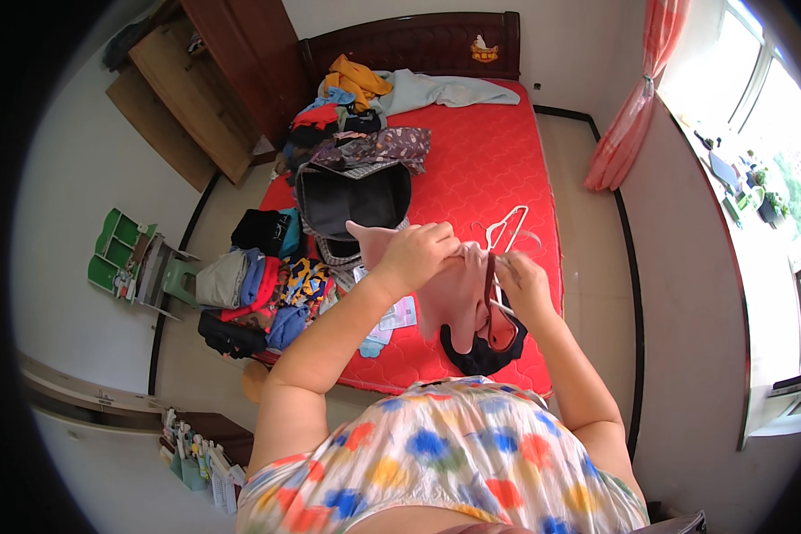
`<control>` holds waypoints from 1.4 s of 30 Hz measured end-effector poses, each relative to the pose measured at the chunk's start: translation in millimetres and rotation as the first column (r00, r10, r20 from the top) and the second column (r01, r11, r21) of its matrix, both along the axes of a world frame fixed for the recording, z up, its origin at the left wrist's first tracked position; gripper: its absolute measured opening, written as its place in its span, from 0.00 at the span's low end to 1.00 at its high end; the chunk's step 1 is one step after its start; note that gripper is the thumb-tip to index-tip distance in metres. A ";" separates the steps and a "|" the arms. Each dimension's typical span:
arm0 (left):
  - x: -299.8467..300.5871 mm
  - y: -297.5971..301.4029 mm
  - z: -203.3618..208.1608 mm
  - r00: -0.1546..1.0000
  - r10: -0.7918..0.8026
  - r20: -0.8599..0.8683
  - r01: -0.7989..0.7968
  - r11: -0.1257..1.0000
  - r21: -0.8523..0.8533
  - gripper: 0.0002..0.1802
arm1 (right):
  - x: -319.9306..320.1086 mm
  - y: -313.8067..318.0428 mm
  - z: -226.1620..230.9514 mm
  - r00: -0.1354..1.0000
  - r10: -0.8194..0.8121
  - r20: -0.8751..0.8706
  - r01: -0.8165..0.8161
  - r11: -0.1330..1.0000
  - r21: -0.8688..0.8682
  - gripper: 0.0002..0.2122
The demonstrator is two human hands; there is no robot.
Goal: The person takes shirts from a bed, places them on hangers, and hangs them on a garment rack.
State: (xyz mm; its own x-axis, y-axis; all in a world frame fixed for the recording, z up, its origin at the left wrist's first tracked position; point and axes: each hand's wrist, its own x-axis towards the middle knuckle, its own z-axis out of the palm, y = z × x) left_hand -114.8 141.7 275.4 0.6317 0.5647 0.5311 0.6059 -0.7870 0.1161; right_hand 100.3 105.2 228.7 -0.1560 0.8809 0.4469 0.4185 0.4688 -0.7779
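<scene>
My left hand and my right hand hold up a pale pink garment over the red mattress. The left hand pinches its top edge. My right hand grips the same garment together with thin straps and a dark red and black piece that hangs below it. An open dark suitcase stands on the bed just beyond my left hand. White hangers lie on the mattress behind the garment.
Folded clothes in several colours are stacked at the bed's left edge, and more clothes are heaped near the dark headboard. A wooden wardrobe stands at the far left, a green rack by the wall, a pink curtain at the window.
</scene>
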 end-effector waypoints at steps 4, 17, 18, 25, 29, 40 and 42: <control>-15.0 0.8 11.9 0.977 0.200 0.069 -0.201 0.980 0.006 0.08 | 4.4 -4.2 21.8 0.977 -0.174 -0.126 0.206 0.925 0.319 0.05; -37.3 -13.4 33.2 0.827 0.320 0.462 -0.327 0.943 -0.068 0.14 | 7.4 -22.5 -41.8 0.987 -0.051 0.155 0.027 0.988 0.154 0.09; -36.9 -15.0 33.9 0.833 0.315 0.455 -0.319 0.945 -0.070 0.14 | 2.8 -17.1 -41.8 0.982 -0.063 0.179 0.025 0.977 0.210 0.08; -37.5 -24.3 39.1 0.819 0.293 0.494 -0.292 0.953 -0.082 0.13 | 4.9 12.4 -78.8 0.967 -0.089 0.240 0.047 0.984 0.173 0.06; -56.3 -31.6 33.7 0.797 0.366 0.480 -0.356 0.927 -0.115 0.12 | 18.2 13.7 -78.6 0.941 -0.218 0.258 0.210 0.976 0.057 0.08; -69.4 -42.7 32.5 0.850 0.403 0.339 -0.413 0.910 -0.047 0.10 | 76.8 13.1 20.9 0.995 0.014 -0.101 -0.039 0.966 -0.255 0.10; -68.6 -40.8 30.5 0.862 0.394 0.321 -0.407 0.913 -0.028 0.10 | 73.9 6.9 41.1 0.992 0.002 -0.128 -0.043 0.945 -0.324 0.10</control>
